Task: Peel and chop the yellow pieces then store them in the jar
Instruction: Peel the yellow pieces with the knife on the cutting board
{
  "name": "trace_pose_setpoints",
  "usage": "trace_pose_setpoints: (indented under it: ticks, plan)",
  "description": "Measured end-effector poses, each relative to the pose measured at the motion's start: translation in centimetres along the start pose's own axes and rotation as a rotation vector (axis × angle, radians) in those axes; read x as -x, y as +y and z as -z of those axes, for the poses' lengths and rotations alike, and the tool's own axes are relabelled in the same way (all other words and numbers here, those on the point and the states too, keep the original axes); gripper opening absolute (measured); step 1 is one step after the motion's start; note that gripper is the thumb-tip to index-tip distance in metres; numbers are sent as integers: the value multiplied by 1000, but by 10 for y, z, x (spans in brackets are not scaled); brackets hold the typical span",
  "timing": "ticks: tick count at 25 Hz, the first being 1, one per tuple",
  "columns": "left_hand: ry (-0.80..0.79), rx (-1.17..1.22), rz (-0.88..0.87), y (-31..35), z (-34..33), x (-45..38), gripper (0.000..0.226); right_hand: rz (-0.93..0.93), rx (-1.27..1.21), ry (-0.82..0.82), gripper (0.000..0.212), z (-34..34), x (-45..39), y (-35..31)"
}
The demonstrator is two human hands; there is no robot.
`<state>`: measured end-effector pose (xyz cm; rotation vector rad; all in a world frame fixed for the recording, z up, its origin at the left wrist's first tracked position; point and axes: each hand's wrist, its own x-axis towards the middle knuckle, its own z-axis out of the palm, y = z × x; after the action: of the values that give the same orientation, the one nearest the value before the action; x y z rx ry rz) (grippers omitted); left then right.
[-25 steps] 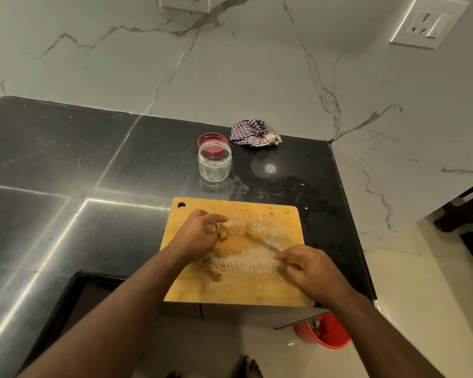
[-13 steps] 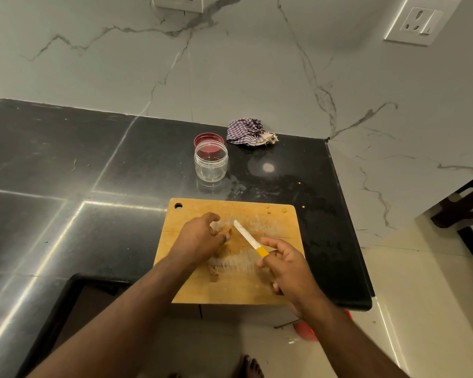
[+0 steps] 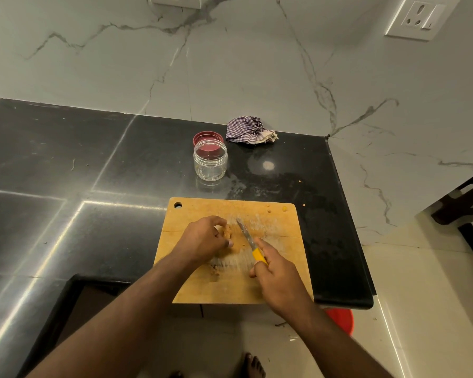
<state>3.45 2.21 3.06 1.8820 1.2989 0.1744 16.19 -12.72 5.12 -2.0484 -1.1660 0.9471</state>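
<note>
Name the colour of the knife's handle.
Yellow; the knife handle shows in the right hand, seen in the head view.

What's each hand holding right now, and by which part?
Right hand: the knife, grip on its yellow handle. Left hand: fingers hold a yellow piece on the cutting board.

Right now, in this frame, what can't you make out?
Head view only:
- Yellow piece: mostly covered by the left hand; peeled or not, unclear.
- Knife handle: wrapped by the right hand.
- Red bucket: hidden behind the counter edge.
- Crumbs on the cutting board: too small to identify.
</note>
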Motion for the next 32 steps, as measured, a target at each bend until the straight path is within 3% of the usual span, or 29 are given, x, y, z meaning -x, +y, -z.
trace_pose_setpoints:
  ticks: [4,20,27,32]
  plan:
    - [47,40,-10,0,-6,3,56,121,183,-10,51,-6,4,-13]
    - [22,21,-23,2,-2,4,52,153,332,-21,52,-15,0,-24]
    - [34,29,-17,3,-3,4,45,97,491,-96,62,-23,-6,-36]
    - [39,0,-14,3,-2,4,44,109,402,-104,54,-11,-11,-37]
